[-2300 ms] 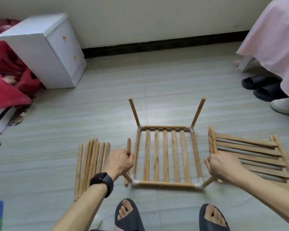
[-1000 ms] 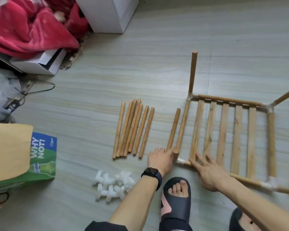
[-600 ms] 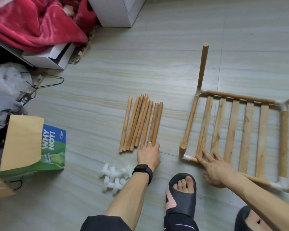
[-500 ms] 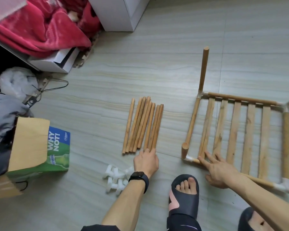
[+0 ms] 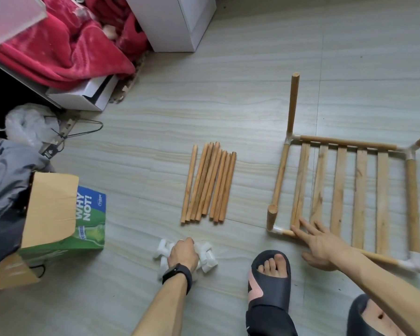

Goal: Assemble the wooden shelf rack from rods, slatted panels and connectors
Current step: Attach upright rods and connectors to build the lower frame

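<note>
Floor tiles [image 5: 252, 93] look slick: my right hand [image 5: 320, 246] lies flat, fingers straight, on the rack frame [image 5: 338, 190] beneath it, my left hand [image 5: 183, 254] curls over the connectors [image 5: 209, 259], grip hidden from me, and a skidding frame could loosen its joints.

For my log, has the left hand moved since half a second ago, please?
Yes: the left hand drew back from loose wooden rods onto white plastic connectors.
</note>
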Demonstrator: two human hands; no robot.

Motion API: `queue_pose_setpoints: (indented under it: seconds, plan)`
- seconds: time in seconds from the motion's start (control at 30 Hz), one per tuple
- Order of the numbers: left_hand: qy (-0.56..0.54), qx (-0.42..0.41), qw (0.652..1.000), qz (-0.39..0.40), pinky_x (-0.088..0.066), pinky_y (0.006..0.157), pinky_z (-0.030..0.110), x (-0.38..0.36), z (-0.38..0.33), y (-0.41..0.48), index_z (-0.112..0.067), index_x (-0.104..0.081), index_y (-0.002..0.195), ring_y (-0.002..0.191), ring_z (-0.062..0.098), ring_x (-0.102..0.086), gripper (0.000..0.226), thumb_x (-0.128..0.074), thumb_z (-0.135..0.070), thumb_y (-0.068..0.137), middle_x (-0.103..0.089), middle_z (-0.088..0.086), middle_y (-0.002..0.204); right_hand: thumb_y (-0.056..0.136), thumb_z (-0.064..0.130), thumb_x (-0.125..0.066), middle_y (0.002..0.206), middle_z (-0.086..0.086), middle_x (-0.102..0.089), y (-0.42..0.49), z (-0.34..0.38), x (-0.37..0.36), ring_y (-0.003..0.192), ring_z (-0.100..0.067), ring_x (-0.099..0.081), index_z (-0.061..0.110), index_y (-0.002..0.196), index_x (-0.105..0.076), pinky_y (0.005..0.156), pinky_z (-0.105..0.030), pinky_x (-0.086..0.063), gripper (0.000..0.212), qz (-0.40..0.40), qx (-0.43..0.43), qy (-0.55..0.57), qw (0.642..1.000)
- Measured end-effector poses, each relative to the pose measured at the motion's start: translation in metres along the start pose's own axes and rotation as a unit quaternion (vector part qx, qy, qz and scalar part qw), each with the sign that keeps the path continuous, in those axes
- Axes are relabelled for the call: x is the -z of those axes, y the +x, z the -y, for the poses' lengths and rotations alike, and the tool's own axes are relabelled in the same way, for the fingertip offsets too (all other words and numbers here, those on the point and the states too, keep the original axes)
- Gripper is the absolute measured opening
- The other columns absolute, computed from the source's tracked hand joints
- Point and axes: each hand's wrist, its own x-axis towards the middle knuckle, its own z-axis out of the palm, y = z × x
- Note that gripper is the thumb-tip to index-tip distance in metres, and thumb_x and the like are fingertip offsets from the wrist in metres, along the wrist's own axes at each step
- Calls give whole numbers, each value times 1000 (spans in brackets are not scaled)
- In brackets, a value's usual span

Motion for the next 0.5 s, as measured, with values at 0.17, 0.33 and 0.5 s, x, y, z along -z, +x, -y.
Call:
queue_pose_setpoints:
  seconds: [0.17, 0.33, 0.5]
  plan:
    - [-98, 3, 995, -28, -52, 91, 34, 33, 0, -8, -21, -58, 131, 116, 29, -60, 36, -43, -14, 100, -62, 10, 130, 98, 43, -49, 171, 0, -8, -17, 8, 14, 156, -30, -16, 30, 163, -7, 125, -42, -21, 79, -9, -20, 6, 1000]
    - [-300, -92, 945, -87, -49, 83, 28, 105, -34, -33, -19, -63, 120, 105, 23, -61, 22, -53, -22, 101, -66, 6, 122, 93, 30, -57, 139, -4, -58, -60, 20, 28, 121, -21, -59, 25, 150, -44, 101, -32, -51, 59, 7, -68, 38, 997]
    - [-475, -232, 846, -69, -56, 71, 28, 178, -98, -104, -25, -64, 116, 88, 12, -68, 18, -62, -32, 100, -66, -4, 111, 97, 29, -59, 136, -4, -60, -108, 18, 42, 116, -19, -60, 20, 139, -58, 96, -28, -51, 43, 7, -63, 134, 989]
